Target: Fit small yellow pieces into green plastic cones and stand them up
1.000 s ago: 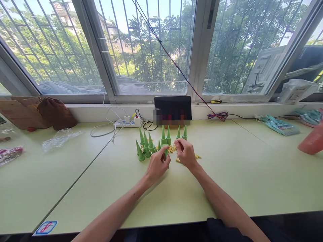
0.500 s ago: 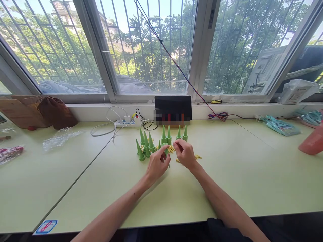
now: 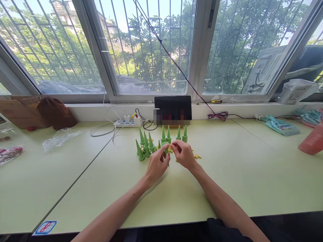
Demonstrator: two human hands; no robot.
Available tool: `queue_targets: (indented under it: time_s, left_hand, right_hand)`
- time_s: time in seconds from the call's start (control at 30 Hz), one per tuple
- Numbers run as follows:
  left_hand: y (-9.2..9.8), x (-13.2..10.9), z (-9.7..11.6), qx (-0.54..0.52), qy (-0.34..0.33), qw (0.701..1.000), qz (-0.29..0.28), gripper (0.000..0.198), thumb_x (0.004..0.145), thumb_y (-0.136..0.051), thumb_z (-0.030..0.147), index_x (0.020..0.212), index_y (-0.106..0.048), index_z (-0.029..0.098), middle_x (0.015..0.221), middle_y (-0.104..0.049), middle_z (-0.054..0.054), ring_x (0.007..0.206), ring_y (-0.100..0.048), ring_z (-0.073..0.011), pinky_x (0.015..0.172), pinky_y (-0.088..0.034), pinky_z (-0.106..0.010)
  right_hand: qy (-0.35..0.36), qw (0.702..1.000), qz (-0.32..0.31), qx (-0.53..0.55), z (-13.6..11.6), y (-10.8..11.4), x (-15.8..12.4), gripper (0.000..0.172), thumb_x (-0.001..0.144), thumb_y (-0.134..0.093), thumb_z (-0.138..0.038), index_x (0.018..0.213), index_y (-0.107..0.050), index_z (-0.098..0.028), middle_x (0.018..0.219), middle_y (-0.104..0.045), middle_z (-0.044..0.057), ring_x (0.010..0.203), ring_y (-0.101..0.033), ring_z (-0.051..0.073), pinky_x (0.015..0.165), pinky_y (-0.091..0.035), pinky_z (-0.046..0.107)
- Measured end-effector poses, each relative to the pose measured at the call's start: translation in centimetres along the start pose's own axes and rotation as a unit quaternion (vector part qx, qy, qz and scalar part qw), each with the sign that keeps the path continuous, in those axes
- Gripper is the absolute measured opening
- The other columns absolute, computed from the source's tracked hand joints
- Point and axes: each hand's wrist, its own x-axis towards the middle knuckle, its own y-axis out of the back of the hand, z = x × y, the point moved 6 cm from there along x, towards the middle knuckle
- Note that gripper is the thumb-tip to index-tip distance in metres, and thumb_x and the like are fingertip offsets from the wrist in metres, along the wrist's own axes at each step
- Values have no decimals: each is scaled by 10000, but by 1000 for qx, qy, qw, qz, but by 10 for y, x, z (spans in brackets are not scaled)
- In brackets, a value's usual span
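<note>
My left hand [image 3: 157, 162] is closed around a green cone-shaped piece [image 3: 166, 150], tilted with its wide end up and its thin tip below the fingers. Close beside it, my right hand [image 3: 184, 154] pinches a small yellow piece [image 3: 170, 146] at the cone's wide end; fingertips mostly cover it. Several green cones [image 3: 146, 143] stand upright to the left of my hands. More upright cones [image 3: 168, 133] stand behind them, with another pair [image 3: 185, 134] further right. Small yellow pieces [image 3: 197, 156] lie scattered on the table around and behind my right hand.
A dark tablet [image 3: 173, 109] leans at the back of the pale table [image 3: 113, 201]. Left of it is a power strip [image 3: 128, 122] with cables. A brown bag [image 3: 57, 112] and clear plastic [image 3: 59, 138] lie far left; bagged teal items [image 3: 280, 125] and a red container [image 3: 311, 143] are right.
My right hand has moved slightly left, bringing its fingertips to the wide end of the green cone. My left hand and the standing cones stay almost where they were.
</note>
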Motion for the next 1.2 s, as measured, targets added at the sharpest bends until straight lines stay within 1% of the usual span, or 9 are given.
queue_targets:
  time_s: [0.3,0.53,0.63,0.7,0.87,1.03,1.2]
  left_hand:
    - [1,1,0,-11,11,1000,14,429,885,-500,282,1310,-460,233,675,-504,61,463,-416,-61,531,-381,-196]
    - [0,0,-3,-28,13,999,17,577,886,-513,295,1422,-305,250,714,-510,67,441,-397,-44,506,-363,-184]
    - [1,0,-3,-29,16,999,20,619,882,-523,295,1442,-263,252,730,-515,67,438,-405,-41,508,-365,-185]
    - [1,0,-3,-29,17,999,21,619,880,-525,294,1440,-265,249,745,-523,63,436,-410,-39,512,-371,-186]
    - [0,0,-4,-26,20,999,19,547,872,-524,291,1384,-341,230,771,-546,47,433,-410,-37,501,-367,-184]
    - [1,0,-6,-23,21,999,29,524,867,-522,280,1363,-357,236,792,-528,39,440,-391,-35,485,-360,-179]
    - [3,0,-3,-23,18,999,43,496,860,-510,244,1339,-377,243,840,-510,31,417,-346,-14,461,-338,-176]
  right_hand:
    - [2,1000,-13,4,2,-1,0,218,950,-448,-324,845,-583,-190,744,-603,25,583,-482,134,557,-390,253]
    - [5,1000,-12,8,2,-2,0,189,944,-461,-298,868,-597,-192,787,-620,33,593,-485,136,575,-402,258]
    - [9,1000,-13,12,1,-2,0,177,942,-466,-288,874,-597,-191,792,-620,34,604,-492,137,582,-404,258]
    - [8,1000,-16,10,1,-2,0,179,942,-466,-291,877,-599,-191,800,-625,39,612,-502,141,586,-408,261]
    - [7,1000,-17,10,0,-2,-1,184,942,-466,-299,890,-607,-195,806,-633,43,611,-509,145,581,-413,266]
    - [10,1000,-16,18,-1,-3,-1,172,939,-477,-307,916,-606,-195,830,-636,46,592,-493,139,571,-413,268]
    - [10,999,-17,27,0,-4,-1,151,933,-498,-312,960,-593,-197,860,-635,46,587,-486,135,568,-412,267]
